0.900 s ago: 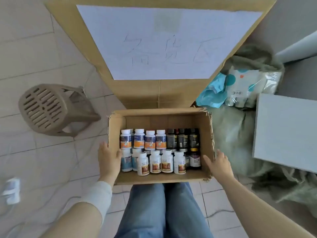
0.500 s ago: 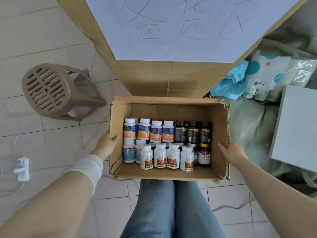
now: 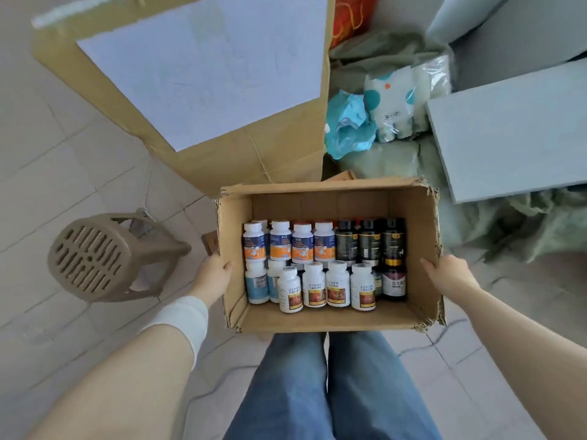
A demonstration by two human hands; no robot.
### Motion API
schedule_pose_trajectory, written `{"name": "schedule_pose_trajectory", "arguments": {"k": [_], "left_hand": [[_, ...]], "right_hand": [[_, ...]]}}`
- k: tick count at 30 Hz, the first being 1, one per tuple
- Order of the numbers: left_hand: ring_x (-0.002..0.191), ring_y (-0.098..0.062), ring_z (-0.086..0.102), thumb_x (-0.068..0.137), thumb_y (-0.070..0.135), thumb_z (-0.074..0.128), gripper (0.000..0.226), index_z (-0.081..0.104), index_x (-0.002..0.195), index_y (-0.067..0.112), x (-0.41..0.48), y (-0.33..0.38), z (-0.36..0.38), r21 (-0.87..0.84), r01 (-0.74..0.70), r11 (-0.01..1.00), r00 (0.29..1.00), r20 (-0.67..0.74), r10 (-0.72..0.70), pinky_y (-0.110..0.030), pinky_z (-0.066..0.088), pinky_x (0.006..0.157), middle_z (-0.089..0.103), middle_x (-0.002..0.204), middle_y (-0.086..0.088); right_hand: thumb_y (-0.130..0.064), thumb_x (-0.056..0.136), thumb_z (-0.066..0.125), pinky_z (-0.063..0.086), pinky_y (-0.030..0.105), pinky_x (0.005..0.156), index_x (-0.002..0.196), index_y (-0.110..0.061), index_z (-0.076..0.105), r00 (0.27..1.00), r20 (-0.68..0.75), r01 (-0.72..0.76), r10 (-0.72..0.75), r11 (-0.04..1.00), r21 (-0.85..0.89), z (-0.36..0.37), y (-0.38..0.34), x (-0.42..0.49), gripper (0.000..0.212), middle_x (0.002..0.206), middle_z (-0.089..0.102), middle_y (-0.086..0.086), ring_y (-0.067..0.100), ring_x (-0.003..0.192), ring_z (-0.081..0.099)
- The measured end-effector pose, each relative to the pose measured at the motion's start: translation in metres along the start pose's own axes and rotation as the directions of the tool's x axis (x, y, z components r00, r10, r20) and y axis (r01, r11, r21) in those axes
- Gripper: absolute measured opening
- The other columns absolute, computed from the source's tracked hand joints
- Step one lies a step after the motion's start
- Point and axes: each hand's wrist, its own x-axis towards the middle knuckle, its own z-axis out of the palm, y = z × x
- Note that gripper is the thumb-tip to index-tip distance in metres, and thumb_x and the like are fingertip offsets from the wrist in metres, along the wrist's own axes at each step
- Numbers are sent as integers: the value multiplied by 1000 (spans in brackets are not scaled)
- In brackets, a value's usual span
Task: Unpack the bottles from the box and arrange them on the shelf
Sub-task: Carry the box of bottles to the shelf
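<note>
Gripping an open cardboard box (image 3: pixel 330 320) by its side walls above the knees, the left hand (image 3: pixel 213 274) and right hand (image 3: pixel 451 276) carry upright supplement bottles (image 3: pixel 324 265) — best kept level and moved slowly, so the loose rows don't topple.

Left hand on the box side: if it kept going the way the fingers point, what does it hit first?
The left hand already presses the cardboard box wall. Through that wall, probably the white bottle with the blue label in the near-left corner; depth is unclear.
</note>
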Motion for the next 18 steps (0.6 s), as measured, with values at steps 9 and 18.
{"name": "schedule_pose_trajectory", "arguments": {"k": [9,18], "left_hand": [[118,-38,51,98,16,46,33,50,122,-6,-57,74,44,355,-386,851,921,190,339,-36,40,94,56,125,-24],[127,-35,47,98,16,44,42,41,138,3,-178,134,171,497,-743,449,669,529,522,-35,37,102,51,136,-17]], "right_hand": [[-26,99,41,42,33,67,85,6,56,937,-12,-327,349,890,317,79,151,-134,37,85,58,20,34,80,55],[-24,97,45,38,33,70,86,6,54,742,139,-561,656,493,665,204,282,-287,33,91,60,24,39,92,59]]}}
